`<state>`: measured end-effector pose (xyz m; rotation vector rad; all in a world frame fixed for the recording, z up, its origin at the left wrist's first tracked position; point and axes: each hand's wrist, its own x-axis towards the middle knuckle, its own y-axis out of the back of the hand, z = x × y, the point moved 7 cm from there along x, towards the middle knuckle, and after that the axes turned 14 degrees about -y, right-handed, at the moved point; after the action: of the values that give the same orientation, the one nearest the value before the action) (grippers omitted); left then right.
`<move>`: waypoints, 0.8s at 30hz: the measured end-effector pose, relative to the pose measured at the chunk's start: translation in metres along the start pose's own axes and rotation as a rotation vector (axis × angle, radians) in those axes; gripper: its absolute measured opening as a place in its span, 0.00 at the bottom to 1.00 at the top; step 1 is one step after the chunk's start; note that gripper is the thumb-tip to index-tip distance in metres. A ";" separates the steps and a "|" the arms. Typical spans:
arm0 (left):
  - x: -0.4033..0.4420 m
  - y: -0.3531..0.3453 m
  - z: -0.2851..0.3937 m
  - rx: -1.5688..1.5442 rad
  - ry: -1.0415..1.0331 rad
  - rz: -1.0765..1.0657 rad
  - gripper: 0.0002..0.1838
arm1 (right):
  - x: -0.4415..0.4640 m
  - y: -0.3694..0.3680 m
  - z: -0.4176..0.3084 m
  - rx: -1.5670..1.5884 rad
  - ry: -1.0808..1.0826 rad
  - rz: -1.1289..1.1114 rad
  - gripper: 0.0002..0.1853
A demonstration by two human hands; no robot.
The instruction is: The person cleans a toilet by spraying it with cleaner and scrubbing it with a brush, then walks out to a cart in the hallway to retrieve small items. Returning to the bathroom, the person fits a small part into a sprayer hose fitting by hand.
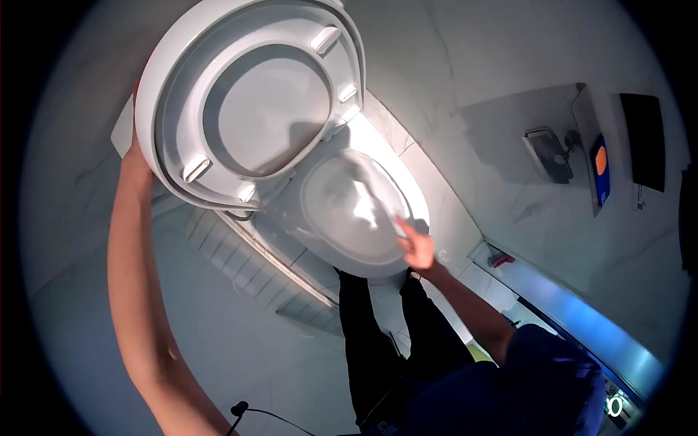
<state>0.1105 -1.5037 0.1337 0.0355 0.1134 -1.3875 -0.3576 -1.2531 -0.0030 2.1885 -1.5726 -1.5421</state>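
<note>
A person's left hand (136, 154) reached behind the raised toilet lid (263, 98) at the upper left of the frame, apparently to steady it; the lid hid the fingers, so whether they were curled or spread could not be told. The seat (180, 116), white and smooth with pale bumpers on its underside, stood up against the lid, which left the bowl uncovered. The white, glossy bowl (342, 258) sat at the centre of the frame, a hard patch of light glaring inside it and a shadow lying near the hinge. Over it slanted a pale, slender tool (374, 192), its far end too blurred to make out. The right hand (417, 251), just right of centre, had its fingers closed around the near end, a grip that seemed chosen to let the length of the tool reach across the bowl while the hand kept to the edge. Below, black-trousered legs (371, 341) stood close to the bowl's front. At the right of the frame, a metal holder (550, 155) hung on the marbled wall (523, 51).
</note>
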 end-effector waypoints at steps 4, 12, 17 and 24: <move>0.004 -0.002 0.001 -0.021 0.024 0.008 0.30 | -0.034 -0.066 -0.003 -0.053 0.361 -0.051 0.27; 0.012 -0.010 0.002 -0.063 0.048 0.006 0.30 | 0.015 0.056 -0.004 -0.299 0.091 0.068 0.32; 0.004 -0.006 0.005 -0.076 0.067 0.030 0.29 | -0.006 -0.039 -0.016 -0.105 0.483 -0.141 0.30; 0.004 0.002 0.019 0.370 -0.421 -0.007 0.26 | 0.063 -0.050 0.026 -0.674 0.061 -0.127 0.34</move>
<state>0.1144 -1.5085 0.1517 0.0506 -0.4948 -1.3797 -0.3420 -1.2626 -0.0852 1.9317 -0.7368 -1.6870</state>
